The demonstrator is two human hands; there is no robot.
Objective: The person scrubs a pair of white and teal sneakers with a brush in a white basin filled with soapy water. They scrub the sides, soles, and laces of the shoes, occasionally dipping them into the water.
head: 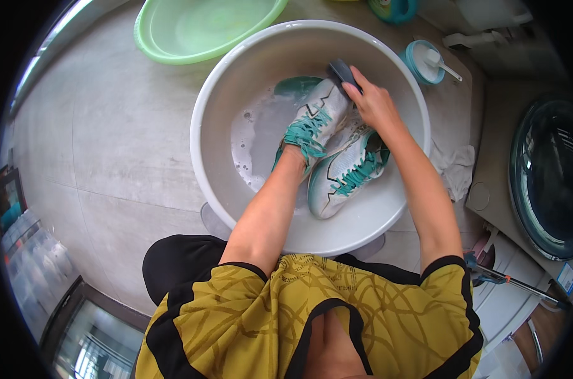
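Note:
A large white plastic basin stands before me with cloudy, sudsy water in it. My left hand is pushed into the opening of a white sneaker with teal laces, so its fingers are hidden. In my right hand is a dark scrubbing brush, held against the toe of that sneaker. The matching sneaker rests tilted in the basin under my right forearm. Behind the first toe, a flat green item lies partly in the water; its kind is unclear.
A light green basin adjoins the far left rim. To the right are a blue tub of white powder with a scoop, a teal bottle, a white cloth and a front-loading washing machine.

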